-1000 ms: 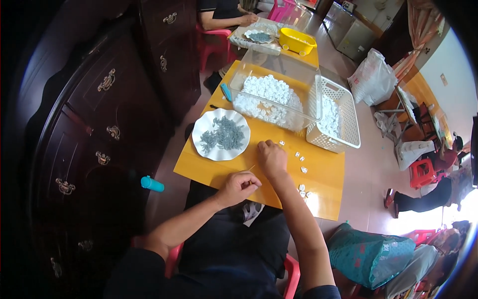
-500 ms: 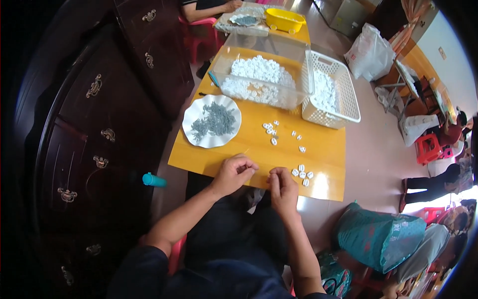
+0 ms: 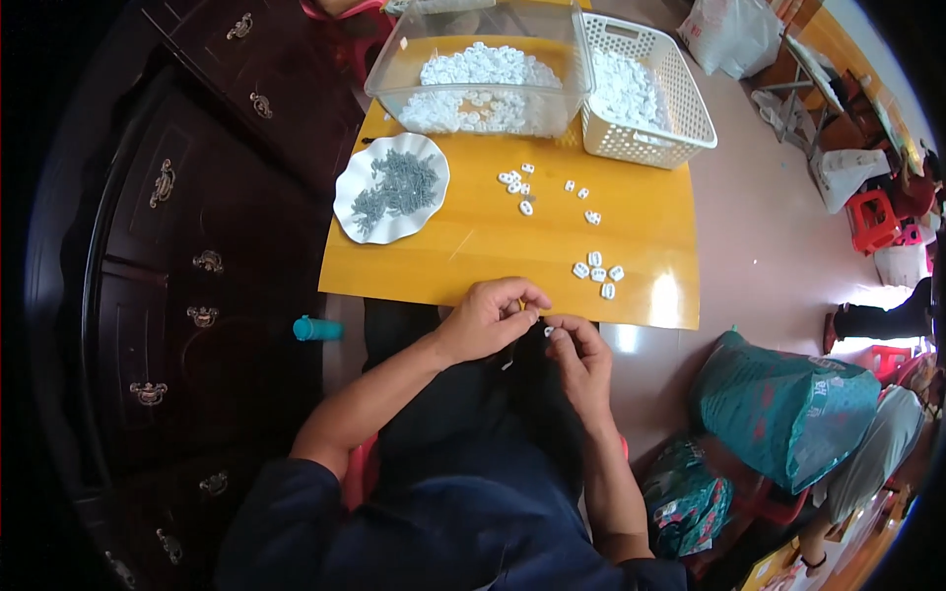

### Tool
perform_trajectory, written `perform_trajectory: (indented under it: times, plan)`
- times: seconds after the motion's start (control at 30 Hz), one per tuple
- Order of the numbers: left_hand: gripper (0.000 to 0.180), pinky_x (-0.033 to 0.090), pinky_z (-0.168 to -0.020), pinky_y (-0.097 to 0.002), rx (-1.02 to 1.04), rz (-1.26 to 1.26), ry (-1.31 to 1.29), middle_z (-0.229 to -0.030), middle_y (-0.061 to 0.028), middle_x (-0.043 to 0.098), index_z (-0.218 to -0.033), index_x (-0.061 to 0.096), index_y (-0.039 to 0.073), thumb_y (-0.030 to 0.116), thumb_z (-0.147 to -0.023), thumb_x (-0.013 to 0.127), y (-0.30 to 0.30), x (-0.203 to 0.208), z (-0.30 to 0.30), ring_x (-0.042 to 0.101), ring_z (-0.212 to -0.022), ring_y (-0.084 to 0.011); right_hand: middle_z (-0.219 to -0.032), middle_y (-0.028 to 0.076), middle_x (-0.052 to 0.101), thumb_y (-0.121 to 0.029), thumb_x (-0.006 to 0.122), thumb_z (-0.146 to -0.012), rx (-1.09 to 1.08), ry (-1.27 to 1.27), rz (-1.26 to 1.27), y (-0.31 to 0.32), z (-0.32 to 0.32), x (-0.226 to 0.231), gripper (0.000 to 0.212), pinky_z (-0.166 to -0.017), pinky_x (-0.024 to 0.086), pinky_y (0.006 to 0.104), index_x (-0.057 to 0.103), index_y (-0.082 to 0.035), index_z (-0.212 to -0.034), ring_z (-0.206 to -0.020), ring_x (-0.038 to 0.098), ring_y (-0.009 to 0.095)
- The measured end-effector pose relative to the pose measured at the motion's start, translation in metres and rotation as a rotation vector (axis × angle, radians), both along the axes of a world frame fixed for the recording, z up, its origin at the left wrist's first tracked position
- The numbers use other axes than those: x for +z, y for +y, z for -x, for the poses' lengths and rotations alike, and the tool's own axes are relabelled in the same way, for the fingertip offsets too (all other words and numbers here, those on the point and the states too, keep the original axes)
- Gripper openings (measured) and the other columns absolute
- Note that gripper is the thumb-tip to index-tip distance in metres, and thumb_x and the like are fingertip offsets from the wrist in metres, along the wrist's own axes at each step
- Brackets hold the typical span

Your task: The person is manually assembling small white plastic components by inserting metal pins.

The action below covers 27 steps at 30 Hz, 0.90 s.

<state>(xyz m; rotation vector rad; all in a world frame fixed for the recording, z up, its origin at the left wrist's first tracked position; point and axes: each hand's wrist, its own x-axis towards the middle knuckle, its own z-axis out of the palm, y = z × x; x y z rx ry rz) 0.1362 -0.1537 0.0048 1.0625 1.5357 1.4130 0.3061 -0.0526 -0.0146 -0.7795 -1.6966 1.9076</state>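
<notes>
Just off the table's near edge, my two hands are close together above my lap. My right hand [image 3: 583, 369] pinches a small white plastic piece [image 3: 549, 332] between thumb and forefinger. Thumb and fingertips are pressed together on my left hand [image 3: 491, 320], a little to its left; whatever is in them is too small to make out. Beyond my right hand, several white pieces with dark marks [image 3: 598, 275] lie in a cluster on the table. Farther off is a looser group of small white pieces [image 3: 525, 208]. A wavy-rimmed white plate [image 3: 347, 209] at left holds a heap of small grey parts.
A clear plastic bin [image 3: 394, 100] and a white perforated basket [image 3: 655, 150], both with many white pieces, stand at the yellow table's [image 3: 434, 271] far side. Dark drawers [image 3: 236, 394] line the left. A teal bottle [image 3: 317, 328] is beside them; a large teal sack [image 3: 783, 409] sits right.
The view has tilted, so the table sits higher in the picture. My hands have come closer together, and a white piece now shows in my right fingertips.
</notes>
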Motion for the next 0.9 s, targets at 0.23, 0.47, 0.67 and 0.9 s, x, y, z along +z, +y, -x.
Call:
perform_trajectory:
  times: [0.23, 0.47, 0.67, 0.9]
  plan:
    - [0.019, 0.043, -0.065, -0.0184, -0.028, 0.016, -0.034, -0.088, 0.0029, 0.057, -0.113, 0.063, -0.001, 0.000, -0.094, 0.061, 0.004, -0.005, -0.006, 0.051, -0.073, -0.0005, -0.088, 0.000, 0.063, -0.004, 0.058, -0.099, -0.010, 0.114, 0.051, -0.002, 0.003, 0.001, 0.017, -0.067, 0.046, 0.0208, 0.060, 0.001, -0.115, -0.074, 0.055, 0.005]
    - [0.019, 0.044, -0.065, -0.0185, -0.046, 0.019, -0.004, -0.088, 0.0029, 0.057, -0.113, 0.062, -0.001, 0.000, -0.094, 0.062, 0.004, -0.004, -0.004, 0.051, -0.073, -0.0009, -0.093, 0.000, 0.058, -0.002, 0.062, -0.098, 0.060, 0.078, 0.088, -0.001, 0.001, -0.002, 0.015, -0.071, 0.046, 0.0201, 0.052, -0.004, -0.110, -0.079, 0.054, 0.006]
    - [0.019, 0.043, -0.063, -0.0187, -0.057, 0.003, 0.034, -0.086, 0.0030, 0.057, -0.112, 0.063, 0.001, 0.000, -0.094, 0.063, 0.003, -0.005, -0.004, 0.051, -0.071, -0.0009, -0.092, 0.000, 0.058, -0.002, 0.063, -0.097, 0.060, 0.085, 0.048, -0.002, 0.001, -0.006, 0.016, -0.070, 0.046, 0.0200, 0.052, -0.004, -0.109, -0.078, 0.054, 0.006]
    - [0.018, 0.043, -0.060, -0.0195, -0.073, 0.025, 0.112, -0.081, 0.0031, 0.061, -0.110, 0.064, 0.001, 0.001, -0.092, 0.064, 0.005, 0.006, -0.001, 0.052, -0.067, -0.0010, -0.092, 0.000, 0.058, 0.000, 0.063, -0.097, 0.064, 0.060, 0.009, -0.002, 0.001, -0.008, 0.015, -0.071, 0.046, 0.0197, 0.052, -0.004, -0.107, -0.079, 0.054, 0.005]
